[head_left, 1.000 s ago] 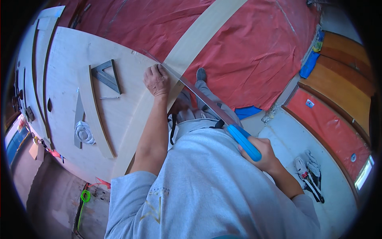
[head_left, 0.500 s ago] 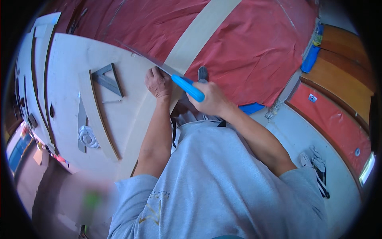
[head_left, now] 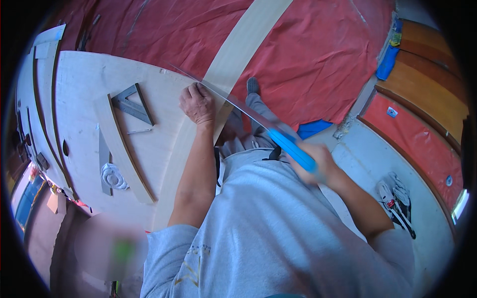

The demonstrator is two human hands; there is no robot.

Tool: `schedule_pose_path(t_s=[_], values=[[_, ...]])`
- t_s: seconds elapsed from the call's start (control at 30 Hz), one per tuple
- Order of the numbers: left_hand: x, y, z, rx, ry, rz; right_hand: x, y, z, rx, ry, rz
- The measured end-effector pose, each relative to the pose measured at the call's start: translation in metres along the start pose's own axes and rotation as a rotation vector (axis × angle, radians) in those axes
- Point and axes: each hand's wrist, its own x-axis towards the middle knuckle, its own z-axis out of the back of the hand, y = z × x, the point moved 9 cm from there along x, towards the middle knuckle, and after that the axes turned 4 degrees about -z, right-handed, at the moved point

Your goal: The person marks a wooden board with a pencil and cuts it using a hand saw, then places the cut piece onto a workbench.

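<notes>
1. A red cloth (head_left: 308,54) is spread over the floor, and a pale plywood tabletop (head_left: 84,99) is seen at the left of the head view.
2. A long, pale wooden strip (head_left: 233,54) is laid across the tabletop's edge and extends out over the red cloth.
3. The left hand (head_left: 198,103) is pressed flat on the wooden strip, palm down, fingers spread; nothing is grasped by it.
4. A handsaw is held in the right hand (head_left: 318,166); its blue handle (head_left: 292,149) is enclosed in a clenched grip.
5. The thin saw blade (head_left: 223,97) is drawn out diagonally from the handle toward the upper left, passing just beside the left hand and meeting the strip at its edge.
6. A grey metal try square (head_left: 131,104) is laid on the tabletop, left of the left hand and apart from it.
7. A curved wooden piece (head_left: 121,149) is laid below the square, with a small white crumpled object (head_left: 113,176) just beside it.
8. A shoe (head_left: 253,85) is seen on the red cloth, close to the strip.
</notes>
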Motion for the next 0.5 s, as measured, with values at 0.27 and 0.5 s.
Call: schedule_pose_path(t_s=[0.27,0.5], values=[[-0.003,-0.015,-0.018,-0.008,0.097,-0.044,0.153,-0.009,-0.077,0.107,-0.123,0.113],[-0.003,-0.008,-0.009,-0.053,0.045,-0.006,-0.048,-0.009,0.024,-0.057,0.002,0.009]])
